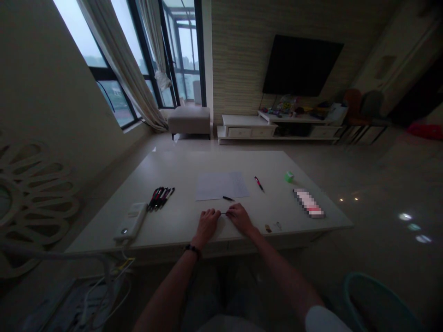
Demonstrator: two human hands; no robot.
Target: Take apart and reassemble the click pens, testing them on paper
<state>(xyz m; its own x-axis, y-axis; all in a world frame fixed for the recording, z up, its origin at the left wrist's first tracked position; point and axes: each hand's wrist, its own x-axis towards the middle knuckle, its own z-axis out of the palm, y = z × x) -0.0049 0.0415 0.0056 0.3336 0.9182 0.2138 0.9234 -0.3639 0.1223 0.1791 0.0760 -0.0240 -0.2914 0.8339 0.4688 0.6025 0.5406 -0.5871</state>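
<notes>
Seen from the person's head, 2 bare hands rest near the middle of the near edge of a white surface [187,175]. The left hand [207,225] and right hand [240,218] are curled inward, fingertips almost meeting, and together they pinch a thin dark rod [224,213]. Its long axis runs left to right across the small gap between them, level with the near edge, and neither hand is clearly nearer; its ends are hidden by the fingers. Just ahead lies a short black piece [228,198], at the near edge of a sheet of white paper [221,186]. Farther left sits a bunch of dark pens [161,198]. To the right lie a pink pen [259,183] and a small green object [289,176].
</notes>
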